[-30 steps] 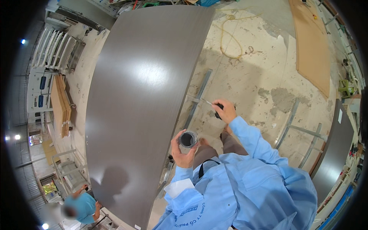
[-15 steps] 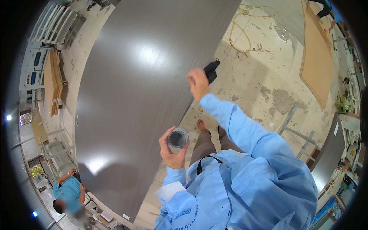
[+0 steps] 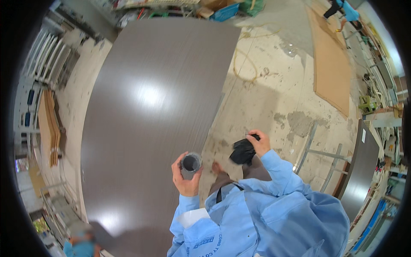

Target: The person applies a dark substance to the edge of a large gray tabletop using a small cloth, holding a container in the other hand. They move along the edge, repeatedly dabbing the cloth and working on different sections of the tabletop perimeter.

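My left hand (image 3: 185, 183) is wrapped around a small round cup (image 3: 191, 162), grey-smeared at the rim and dark inside. It is held upright over the right edge of a large dark grey-brown panel (image 3: 132, 141) with a glossy, faintly streaked face. My right hand (image 3: 261, 143) pinches a crumpled black piece (image 3: 242, 152), cloth or thin plastic, I cannot tell which. That piece hangs beside the panel, over the floor and in front of my legs, apart from the panel.
A yellow hose (image 3: 256, 73) lies looped on the stained floor. Brown boards (image 3: 332, 64) lie at the right, near a metal frame (image 3: 327, 154) and another dark panel (image 3: 359, 171). One person (image 3: 349, 12) is at the far right, another (image 3: 81, 246) at the lower left.
My right hand has drawn back from the panel's edge toward my body, bringing the black piece with it. The left hand still holds the cup. My view has tilted to show the panel's far end.
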`<state>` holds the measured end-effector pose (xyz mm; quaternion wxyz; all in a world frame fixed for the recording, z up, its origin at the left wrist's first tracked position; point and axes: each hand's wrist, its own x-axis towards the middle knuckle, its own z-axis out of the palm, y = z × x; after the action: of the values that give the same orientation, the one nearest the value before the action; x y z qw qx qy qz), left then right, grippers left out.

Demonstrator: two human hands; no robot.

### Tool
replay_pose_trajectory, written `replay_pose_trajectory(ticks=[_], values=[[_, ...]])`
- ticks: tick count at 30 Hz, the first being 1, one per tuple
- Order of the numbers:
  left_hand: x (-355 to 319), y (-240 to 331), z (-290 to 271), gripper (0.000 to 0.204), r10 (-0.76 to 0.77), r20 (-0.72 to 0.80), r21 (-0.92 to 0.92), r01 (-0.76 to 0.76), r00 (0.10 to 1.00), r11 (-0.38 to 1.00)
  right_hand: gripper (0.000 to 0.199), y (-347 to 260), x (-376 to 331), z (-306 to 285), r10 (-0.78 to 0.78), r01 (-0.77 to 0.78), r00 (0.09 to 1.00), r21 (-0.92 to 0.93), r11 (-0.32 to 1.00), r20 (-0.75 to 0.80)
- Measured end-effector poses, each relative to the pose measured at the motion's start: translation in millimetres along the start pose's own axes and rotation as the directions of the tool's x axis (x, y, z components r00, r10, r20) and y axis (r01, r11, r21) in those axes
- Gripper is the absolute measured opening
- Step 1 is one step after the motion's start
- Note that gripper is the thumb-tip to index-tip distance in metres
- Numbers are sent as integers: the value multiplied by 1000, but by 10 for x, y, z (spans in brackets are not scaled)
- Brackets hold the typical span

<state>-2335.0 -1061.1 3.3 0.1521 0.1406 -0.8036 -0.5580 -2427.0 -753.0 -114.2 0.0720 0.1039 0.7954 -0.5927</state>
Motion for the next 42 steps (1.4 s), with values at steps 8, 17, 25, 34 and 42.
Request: replay_pose_trajectory(ticks=[8,17,25,34,42], values=[[1225,247,1467,68,102,137,-47,-96,985,994,17,815,1478,-1787,55,15,750,100,995,-659],[2776,1093,3894,70,77,224,-270,-14,971,963,16,568,2981,-3330,50,-14,816,66,998,-576],[4372,1336,5711,71,110,220,-289,-43,969,956,15,-106,5295,-4256,-27,55,784,27,998,-621],[6607,1444,7240,73,85,133,-242,-51,987,969,17,76,7077,-5294,-73,-143,705,-243,959,-705],[8322,1233,7895,72,78,-60,-24,-79,995,997,14,203,8914,-5785,16,-221,794,-264,939,-608]])
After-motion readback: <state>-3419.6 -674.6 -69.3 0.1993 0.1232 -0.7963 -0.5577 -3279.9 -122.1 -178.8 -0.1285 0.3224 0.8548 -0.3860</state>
